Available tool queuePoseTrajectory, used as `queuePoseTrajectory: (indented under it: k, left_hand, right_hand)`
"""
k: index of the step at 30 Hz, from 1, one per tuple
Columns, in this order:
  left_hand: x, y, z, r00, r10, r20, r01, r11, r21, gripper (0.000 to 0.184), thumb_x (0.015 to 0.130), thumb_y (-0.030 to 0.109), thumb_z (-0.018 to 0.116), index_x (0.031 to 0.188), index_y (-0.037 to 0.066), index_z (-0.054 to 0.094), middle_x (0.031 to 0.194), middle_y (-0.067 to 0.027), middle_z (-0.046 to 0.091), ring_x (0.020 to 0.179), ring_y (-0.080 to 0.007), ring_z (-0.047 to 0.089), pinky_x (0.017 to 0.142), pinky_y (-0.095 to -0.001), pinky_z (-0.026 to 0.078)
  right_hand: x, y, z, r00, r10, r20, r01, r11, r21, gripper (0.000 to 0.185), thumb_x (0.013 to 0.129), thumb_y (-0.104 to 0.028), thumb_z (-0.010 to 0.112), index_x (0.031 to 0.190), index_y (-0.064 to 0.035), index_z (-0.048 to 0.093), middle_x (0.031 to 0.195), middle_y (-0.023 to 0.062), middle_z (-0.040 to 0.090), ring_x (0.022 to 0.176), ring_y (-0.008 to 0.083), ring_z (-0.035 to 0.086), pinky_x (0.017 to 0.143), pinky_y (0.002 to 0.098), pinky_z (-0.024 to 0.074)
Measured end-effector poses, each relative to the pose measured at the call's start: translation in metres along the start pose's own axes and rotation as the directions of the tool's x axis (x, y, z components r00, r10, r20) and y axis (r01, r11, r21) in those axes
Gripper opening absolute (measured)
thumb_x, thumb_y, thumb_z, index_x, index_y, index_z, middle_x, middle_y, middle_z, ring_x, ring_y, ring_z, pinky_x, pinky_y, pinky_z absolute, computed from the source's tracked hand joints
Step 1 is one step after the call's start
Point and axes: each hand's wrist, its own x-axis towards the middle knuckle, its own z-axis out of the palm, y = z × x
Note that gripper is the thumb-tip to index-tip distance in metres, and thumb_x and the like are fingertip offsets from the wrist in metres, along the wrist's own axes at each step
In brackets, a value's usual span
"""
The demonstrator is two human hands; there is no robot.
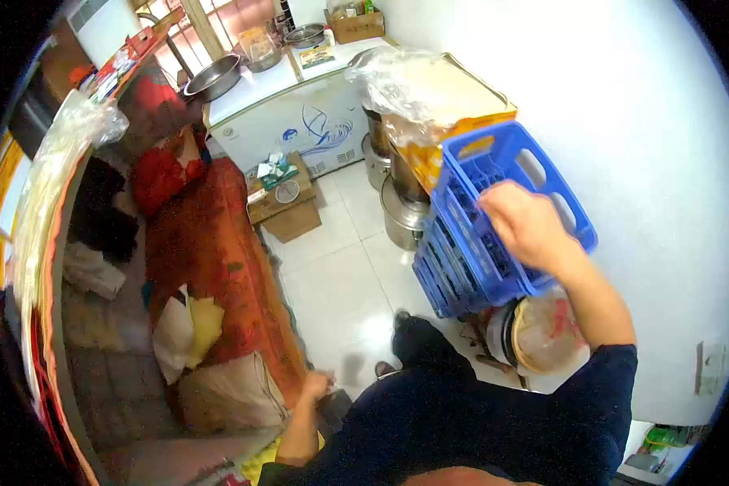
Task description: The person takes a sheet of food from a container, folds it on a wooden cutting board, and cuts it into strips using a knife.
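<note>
A tall blue plastic crate stands by the white wall at the right, with slotted sides and an open top. Over its near part is my right hand, fingers curled and closed; what they hold, if anything, is hidden. Low at the centre-left, beside the red-covered couch, my left hand hangs with its fingers curled in. It is small and blurred, and I cannot make out whether it holds anything.
Large metal pots stand behind the crate, below a plastic-covered tabletop. A white chest freezer with basins on top is at the back. Cardboard boxes sit on the tiled floor. A covered bucket is near my right side.
</note>
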Motion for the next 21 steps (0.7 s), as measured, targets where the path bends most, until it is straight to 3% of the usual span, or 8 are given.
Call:
queuePoseTrajectory:
  k: [3, 9, 11, 12, 16, 17, 19, 21]
  left_hand:
    - [0.082, 0.096, -0.036, 0.998, 0.069, -0.002, -0.069, 0.997, -0.039, 0.045, 0.105, 0.04, 0.07, 0.088, -0.001, 0.076, 0.084, -0.0088, 0.076, 0.075, -0.0187, 0.069, 0.069, -0.0351, 0.057]
    - [0.171, 0.321, -0.074, 0.957, 0.29, -0.025, -0.291, 0.949, -0.121, 0.028, 0.105, 0.027, 0.067, 0.104, 0.0, 0.075, 0.097, -0.0097, 0.078, 0.087, -0.0184, 0.07, 0.077, -0.0351, 0.057]
    - [0.186, 0.391, -0.091, 0.902, 0.43, 0.045, -0.432, 0.897, 0.093, 0.026, 0.105, 0.024, 0.066, 0.113, 0.001, 0.073, 0.103, -0.0113, 0.078, 0.092, -0.0211, 0.072, 0.082, -0.0375, 0.058]
    - [0.207, 0.418, -0.101, 0.855, 0.513, 0.075, -0.511, 0.81, 0.287, 0.027, 0.105, 0.024, 0.066, 0.117, 0.001, 0.073, 0.104, -0.0142, 0.079, 0.096, -0.0244, 0.074, 0.086, -0.0398, 0.058]
    - [0.188, 0.592, -0.104, 0.753, 0.654, 0.071, -0.627, 0.681, 0.378, 0.028, 0.104, 0.022, 0.069, 0.122, 0.002, 0.073, 0.11, -0.0191, 0.079, 0.104, -0.0321, 0.075, 0.093, -0.0412, 0.058]
    - [0.185, 0.632, -0.102, 0.734, 0.674, 0.085, -0.647, 0.656, 0.388, 0.028, 0.104, 0.022, 0.069, 0.123, 0.002, 0.072, 0.112, -0.0196, 0.078, 0.104, -0.0368, 0.075, 0.092, -0.0447, 0.058]
    - [0.182, 0.708, -0.098, 0.488, 0.852, 0.189, -0.785, 0.333, 0.522, 0.03, 0.102, 0.02, 0.069, 0.126, 0.003, 0.069, 0.121, -0.0205, 0.073, 0.115, -0.0409, 0.069, 0.098, -0.0484, 0.055]
    - [0.196, 0.777, -0.085, 0.138, 0.963, 0.23, -0.87, 0.006, 0.493, 0.036, 0.093, 0.015, 0.078, 0.126, 0.004, 0.069, 0.126, -0.0175, 0.073, 0.117, -0.0379, 0.068, 0.1, -0.0458, 0.054]
  right_hand:
    - [0.102, 0.044, 0.021, 0.988, 0.149, 0.03, -0.144, 0.981, -0.128, 0.025, 0.1, -0.027, 0.07, 0.113, -0.0064, 0.072, 0.113, 0.0163, 0.073, 0.107, 0.0381, 0.07, 0.093, 0.0484, 0.0566]
    - [0.294, 0.165, 0.118, 0.969, 0.246, -0.015, -0.243, 0.944, -0.225, 0.045, 0.094, -0.029, 0.077, 0.129, -0.0021, 0.068, 0.13, 0.0191, 0.069, 0.122, 0.0388, 0.067, 0.104, 0.0474, 0.0541]
    - [0.341, 0.178, 0.144, 0.918, 0.363, 0.161, -0.298, 0.898, -0.323, 0.054, 0.09, -0.031, 0.08, 0.134, -0.0033, 0.065, 0.142, 0.016, 0.064, 0.127, 0.0386, 0.064, 0.106, 0.048, 0.0545]
    - [0.358, 0.189, 0.162, 0.913, 0.37, 0.174, -0.292, 0.887, -0.357, 0.048, 0.09, -0.03, 0.079, 0.128, -0.0036, 0.068, 0.136, 0.0167, 0.067, 0.123, 0.0389, 0.066, 0.103, 0.0485, 0.0558]
    - [0.376, 0.241, 0.199, 0.904, 0.376, 0.204, -0.308, 0.903, -0.3, 0.029, 0.091, -0.026, 0.076, 0.108, -0.0029, 0.074, 0.114, 0.0188, 0.074, 0.106, 0.0406, 0.071, 0.092, 0.0502, 0.0579]
    - [0.372, 0.232, 0.184, 0.924, 0.379, 0.051, -0.365, 0.913, -0.184, 0.022, 0.093, -0.022, 0.072, 0.1, -0.001, 0.074, 0.103, 0.0201, 0.075, 0.099, 0.0421, 0.071, 0.089, 0.0507, 0.0569]
    - [0.361, 0.229, 0.159, 0.931, 0.361, -0.061, -0.365, 0.926, -0.091, 0.02, 0.093, -0.016, 0.073, 0.104, 0.0014, 0.074, 0.108, 0.0194, 0.076, 0.101, 0.0389, 0.073, 0.09, 0.046, 0.0578]
    - [0.347, 0.221, 0.14, 0.904, 0.402, -0.147, -0.405, 0.914, 0.011, 0.02, 0.094, -0.016, 0.073, 0.105, 0.0009, 0.075, 0.109, 0.0195, 0.076, 0.102, 0.0386, 0.073, 0.09, 0.0445, 0.0581]
